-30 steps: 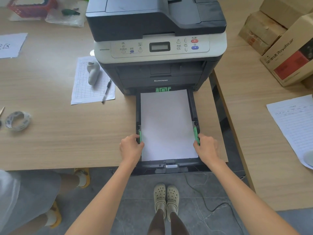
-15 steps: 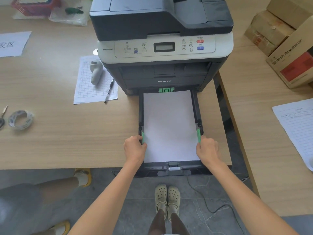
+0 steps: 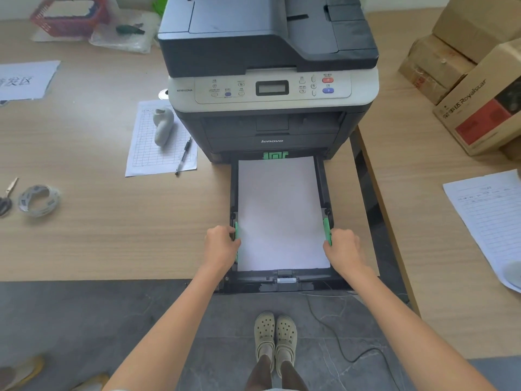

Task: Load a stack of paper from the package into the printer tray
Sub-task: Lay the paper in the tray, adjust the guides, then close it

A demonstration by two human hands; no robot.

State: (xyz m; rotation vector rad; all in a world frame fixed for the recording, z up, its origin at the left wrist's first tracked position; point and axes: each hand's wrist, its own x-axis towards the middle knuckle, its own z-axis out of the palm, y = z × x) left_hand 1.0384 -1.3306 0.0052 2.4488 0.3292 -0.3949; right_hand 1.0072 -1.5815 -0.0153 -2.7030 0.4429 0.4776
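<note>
A dark grey Lenovo printer (image 3: 270,88) stands on the wooden desk with its black paper tray (image 3: 282,280) pulled out toward me. A white stack of paper (image 3: 282,213) lies flat inside the tray. My left hand (image 3: 221,246) grips the tray's left side at the green guide (image 3: 236,230). At the right green guide (image 3: 327,230), my right hand (image 3: 344,248) grips the tray's other side. No paper package is in view.
Left of the printer lie a gridded sheet (image 3: 158,142) with a white object and a pen (image 3: 183,156), a tape roll (image 3: 38,200) and scissors (image 3: 7,196). Cardboard boxes (image 3: 476,80) and a lined sheet (image 3: 490,218) sit on the right desk. A cable (image 3: 338,342) runs over the floor.
Both hands stay on the tray's sides at the green guides. The view has shifted a little and the person at the lower left has moved mostly out of view.
</note>
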